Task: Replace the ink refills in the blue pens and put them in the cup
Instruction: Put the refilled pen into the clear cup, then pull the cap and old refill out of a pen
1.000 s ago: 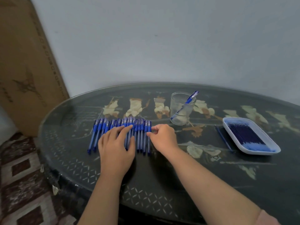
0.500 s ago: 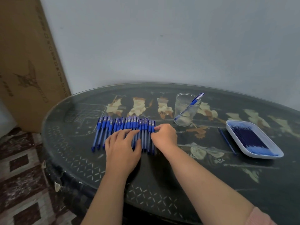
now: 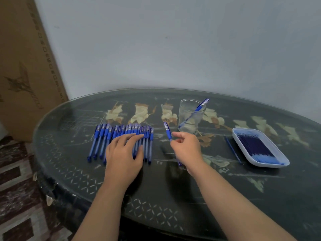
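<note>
The fingers (image 3: 175, 135) of the right hand (image 3: 187, 150) pinch one pen (image 3: 167, 130) by its blue grip. It is tilted with its far end up and looks to be clear of the bench (image 3: 173, 197), just left of the cup (image 3: 190, 117). The pen looks whole, so its refill has probably not yet been swapped. The left hand (image 3: 123, 158) lies flat with its fingers (image 3: 134, 136) straight and gripping nothing, resting on the row (image 3: 97, 145) of pens farther left of the cup, as if to steady them. That row is long and packed side by side, every pen lying on the bench. The cup stands upright and holds a lone pen (image 3: 201, 106), leaning on its rim. Right of the cup and well apart from it, the tray (image 3: 282, 161) is heaped with dark refills (image 3: 253, 145). A loose refill (image 3: 232, 150) lies on the bench between cup and tray, perhaps a spent one, though I cannot tell. By this showing the job has barely started: one pen is done, one is in hand, and the whole row is left to open, refill and drop in the cup.
</note>
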Demonstrator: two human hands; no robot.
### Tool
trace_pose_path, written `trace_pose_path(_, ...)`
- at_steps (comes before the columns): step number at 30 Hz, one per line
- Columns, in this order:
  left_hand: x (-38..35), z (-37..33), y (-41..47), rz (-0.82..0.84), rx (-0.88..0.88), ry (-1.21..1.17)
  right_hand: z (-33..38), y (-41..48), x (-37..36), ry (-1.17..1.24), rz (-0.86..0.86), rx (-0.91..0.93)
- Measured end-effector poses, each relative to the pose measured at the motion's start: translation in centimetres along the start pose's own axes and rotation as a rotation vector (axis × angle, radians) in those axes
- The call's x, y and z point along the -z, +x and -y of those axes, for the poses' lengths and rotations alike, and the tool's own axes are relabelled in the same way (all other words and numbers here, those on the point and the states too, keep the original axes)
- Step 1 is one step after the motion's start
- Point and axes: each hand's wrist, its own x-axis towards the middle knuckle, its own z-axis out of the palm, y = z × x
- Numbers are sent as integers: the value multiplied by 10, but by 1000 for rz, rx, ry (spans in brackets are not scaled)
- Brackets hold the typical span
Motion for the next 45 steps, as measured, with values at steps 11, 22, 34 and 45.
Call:
trace_pose_path(11,-39,-62,-8,87,-271,-244,-75,-13,76,-327,-12,337)
trace_pose_path(22,-75,-80,0,64,-310,-272,-94,-7,98,-308,-58,500)
trace_pose_path(34,-77,-81,1,117,-291,-302,-102,-5,87,-208,-66,531)
trace_pose_path(45,-72,-83,4,167,-306,-311,-108,0,85,-158,-89,622)
